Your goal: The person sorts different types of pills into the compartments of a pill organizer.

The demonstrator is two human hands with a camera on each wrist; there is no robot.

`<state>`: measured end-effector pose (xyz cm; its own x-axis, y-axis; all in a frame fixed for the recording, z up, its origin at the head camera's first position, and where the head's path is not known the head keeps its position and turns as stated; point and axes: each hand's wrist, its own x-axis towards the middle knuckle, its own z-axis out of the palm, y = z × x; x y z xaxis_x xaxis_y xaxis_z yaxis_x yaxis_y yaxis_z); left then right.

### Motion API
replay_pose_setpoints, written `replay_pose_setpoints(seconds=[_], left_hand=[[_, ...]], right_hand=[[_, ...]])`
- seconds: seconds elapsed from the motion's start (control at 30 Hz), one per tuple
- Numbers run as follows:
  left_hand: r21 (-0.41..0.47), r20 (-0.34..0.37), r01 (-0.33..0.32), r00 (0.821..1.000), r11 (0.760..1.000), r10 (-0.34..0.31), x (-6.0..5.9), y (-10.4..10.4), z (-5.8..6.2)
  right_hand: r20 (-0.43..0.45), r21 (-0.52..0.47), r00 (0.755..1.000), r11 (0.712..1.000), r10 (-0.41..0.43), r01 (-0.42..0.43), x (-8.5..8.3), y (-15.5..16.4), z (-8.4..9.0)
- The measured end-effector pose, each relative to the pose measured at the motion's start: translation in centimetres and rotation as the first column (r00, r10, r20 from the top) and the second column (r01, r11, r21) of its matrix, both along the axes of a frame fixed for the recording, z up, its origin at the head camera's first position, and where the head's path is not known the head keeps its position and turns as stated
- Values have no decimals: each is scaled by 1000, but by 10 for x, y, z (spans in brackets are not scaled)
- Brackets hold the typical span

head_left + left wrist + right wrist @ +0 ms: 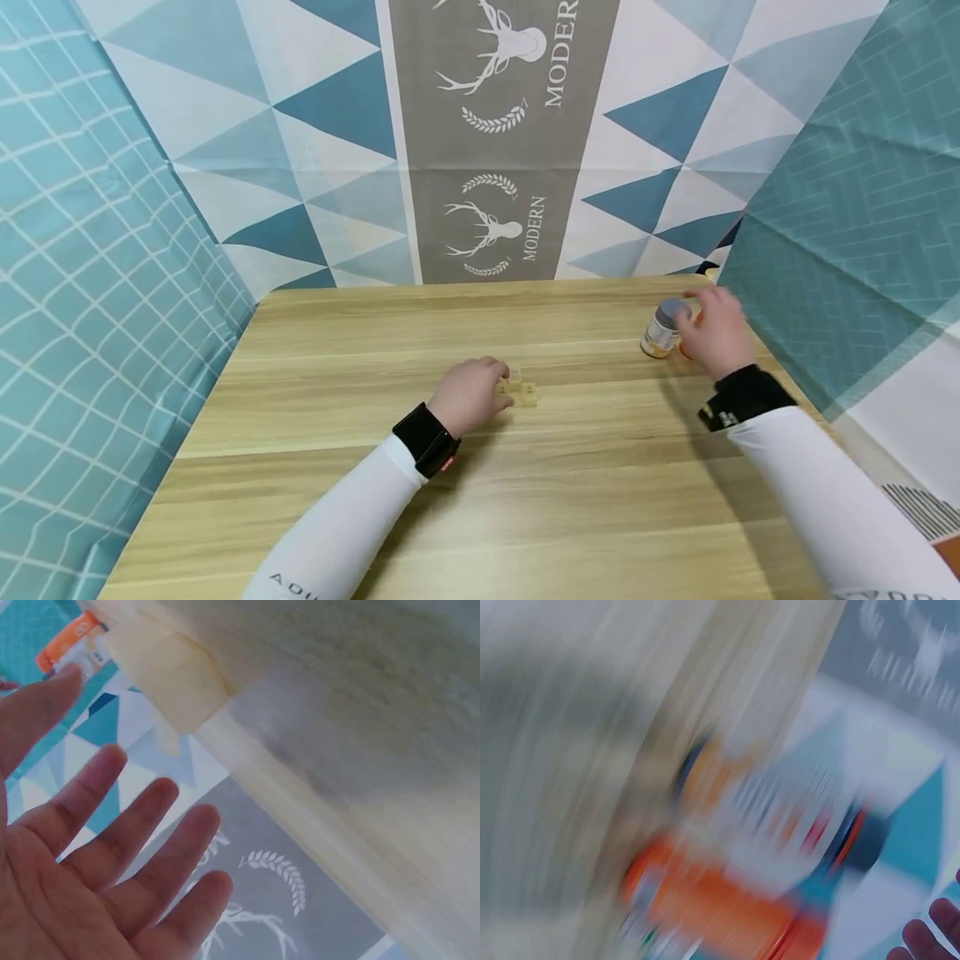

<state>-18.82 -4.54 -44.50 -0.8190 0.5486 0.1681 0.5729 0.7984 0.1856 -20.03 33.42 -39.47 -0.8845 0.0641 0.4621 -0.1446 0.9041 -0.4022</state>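
Looking down from the head view, the left hand (471, 395) rests on the wooden surface (480, 500) with its fingers against a small pale sectioned box (521, 390); whether they grasp it or only touch it is hidden by the hand's back. Well to the right, the right hand (716, 332) reaches a small grey-capped jar (663, 329) standing near the far right corner, touching or just beside it; its grip cannot be told. Something orange peeps out just behind that hand.

Turning to the left wrist view, the fingers (142, 825) are spread straight and released, holding nothing, with the pale box (169, 675) just beyond their tips.

The right wrist view is heavily smeared; only an orange-and-white labelled container (727, 900) and fingertips (930, 937) at the lower corner can be made out.

The jar stands close to the edge, so a hasty, poorly closed grip could tip it or knock it off.
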Motion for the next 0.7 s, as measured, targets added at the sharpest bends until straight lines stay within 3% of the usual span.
replay_pose_setpoints(seconds=[0.07, 0.17, 0.3, 0.47, 0.7], left_hand=[[-23, -45, -25, 999, 999, 24, 5, -5, 0], [-55, -82, -61, 995, 997, 57, 14, -12, -1], [-60, -70, -88, 994, 994, 84, 22, -21, -4], [-55, -61, -110, 992, 992, 107, 25, -27, -7], [-46, -55, -119, 992, 992, 117, 30, -33, -6]], right_hand=[[41, 4, 998, 999, -47, 47, -3, 26, 3], [177, 5, 981, 997, -80, 80, -6, 58, 0], [316, -4, 946, 997, -67, 72, -12, 78, -14], [323, -27, 945, 998, -46, 58, -20, 79, -26], [325, -70, 943, 992, -73, 101, -25, 75, -29]])
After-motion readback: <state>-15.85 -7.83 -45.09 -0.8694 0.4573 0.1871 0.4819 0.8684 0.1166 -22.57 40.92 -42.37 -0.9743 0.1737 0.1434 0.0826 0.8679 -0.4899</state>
